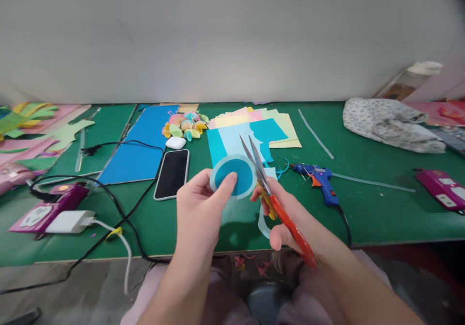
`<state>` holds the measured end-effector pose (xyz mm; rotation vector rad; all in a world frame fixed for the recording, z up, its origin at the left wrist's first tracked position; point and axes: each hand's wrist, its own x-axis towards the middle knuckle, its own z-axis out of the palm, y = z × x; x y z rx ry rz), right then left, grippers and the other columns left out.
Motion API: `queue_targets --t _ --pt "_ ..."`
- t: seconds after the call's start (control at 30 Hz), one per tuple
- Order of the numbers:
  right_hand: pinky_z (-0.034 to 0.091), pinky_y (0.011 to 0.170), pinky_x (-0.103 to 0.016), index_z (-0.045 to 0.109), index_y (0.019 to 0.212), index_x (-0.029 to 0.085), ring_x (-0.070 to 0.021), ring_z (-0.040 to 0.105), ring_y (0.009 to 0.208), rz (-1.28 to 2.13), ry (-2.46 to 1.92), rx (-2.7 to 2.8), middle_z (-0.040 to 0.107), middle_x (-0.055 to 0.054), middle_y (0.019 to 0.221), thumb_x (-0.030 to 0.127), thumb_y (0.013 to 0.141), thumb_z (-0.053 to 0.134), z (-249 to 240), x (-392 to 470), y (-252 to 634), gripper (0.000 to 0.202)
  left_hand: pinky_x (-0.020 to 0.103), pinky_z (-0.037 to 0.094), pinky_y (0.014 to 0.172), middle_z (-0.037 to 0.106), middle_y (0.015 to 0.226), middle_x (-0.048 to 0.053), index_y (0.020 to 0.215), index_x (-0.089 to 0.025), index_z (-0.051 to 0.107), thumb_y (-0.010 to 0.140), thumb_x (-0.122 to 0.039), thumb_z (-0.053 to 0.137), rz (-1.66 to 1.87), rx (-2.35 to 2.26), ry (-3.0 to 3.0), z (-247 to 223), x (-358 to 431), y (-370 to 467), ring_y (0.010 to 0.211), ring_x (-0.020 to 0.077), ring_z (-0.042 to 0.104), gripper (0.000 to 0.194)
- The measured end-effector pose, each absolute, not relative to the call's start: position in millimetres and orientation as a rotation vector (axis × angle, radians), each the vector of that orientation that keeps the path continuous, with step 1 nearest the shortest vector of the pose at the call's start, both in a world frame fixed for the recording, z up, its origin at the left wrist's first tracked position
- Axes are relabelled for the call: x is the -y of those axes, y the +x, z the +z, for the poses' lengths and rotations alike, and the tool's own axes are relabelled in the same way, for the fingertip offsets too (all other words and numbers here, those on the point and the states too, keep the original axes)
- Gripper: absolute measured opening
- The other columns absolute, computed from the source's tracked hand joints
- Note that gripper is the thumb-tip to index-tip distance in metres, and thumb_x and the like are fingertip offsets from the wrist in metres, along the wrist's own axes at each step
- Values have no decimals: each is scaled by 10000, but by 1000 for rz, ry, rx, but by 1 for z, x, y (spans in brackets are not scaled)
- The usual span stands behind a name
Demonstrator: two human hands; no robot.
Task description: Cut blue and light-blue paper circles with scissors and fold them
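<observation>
My left hand (205, 199) pinches a round paper piece, a teal disc (245, 176) lying on a slightly larger pale blue circle (222, 164), with the thumb on top. In my right hand (281, 208) are scissors (294, 230) with orange-red and yellow handles. Their blades point up and away, slightly parted, beside the right rim of the circle. A curved pale blue paper strip (263, 224) hangs below the scissors. Behind the circle lie teal sheets (215, 143) and pale yellow sheets (292, 131), some with cut edges.
A phone (172, 175), white case (176, 143), paper flowers (185, 124) and blue board (140, 143) lie left. Black cables (112, 196) cross the green table (232, 230) near a purple power strip (69, 196). Rightward are a blue glue gun (323, 182), cloth (385, 124) and purple box (441, 187).
</observation>
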<state>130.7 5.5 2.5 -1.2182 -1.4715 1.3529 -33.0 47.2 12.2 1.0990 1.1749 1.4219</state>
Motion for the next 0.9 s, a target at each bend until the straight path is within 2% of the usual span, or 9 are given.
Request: queue_targets --t 0.1,0.2,0.37,0.53,0.7,0.9 --pt "465 738 -295 508 1210 318 -173 423 794 1329 -1218 1504 459 -6 976 754 463 742 3 -5 131 896 170 391 516 497 518 -60 624 -176 657 687 -302 783 1480 -1247 1137 12 -45 -33 530 66 425 189" --pt "476 700 -288 515 1193 319 -167 427 777 1365 -1211 1478 453 -7 987 809 429 689 1 -6 131 925 170 384 506 499 514 -61 620 -180 653 688 -299 779 1513 -1285 1173 12 -43 -32 518 64 415 186" --pt "475 739 -302 507 1242 334 -175 436 792 1320 -1163 1531 456 -5 967 844 449 624 -6 -8 132 950 182 394 512 475 495 -60 581 -178 643 655 -254 782 1536 -1285 1103 17 -42 -30 517 72 421 175" --pt "486 731 -312 468 1304 361 -191 461 809 1363 -1134 1544 472 -22 1019 854 448 599 -11 -7 137 997 204 418 534 490 506 -50 575 -175 641 637 -280 792 1482 -1228 1010 21 -43 -29 531 87 456 194" --pt "472 815 -364 466 1316 350 -210 476 833 1286 -1141 1611 493 -26 1020 867 463 572 -10 -7 138 1004 198 412 525 489 505 -50 577 -176 644 635 -272 788 1488 -1219 1011 22 -42 -29 533 86 455 183" --pt "483 711 -300 510 1273 368 -188 460 804 1405 -1184 1476 482 -18 976 843 427 618 -6 -6 134 977 186 390 495 475 486 -54 542 -171 628 624 -270 784 1486 -1222 993 25 -41 -27 509 74 425 201"
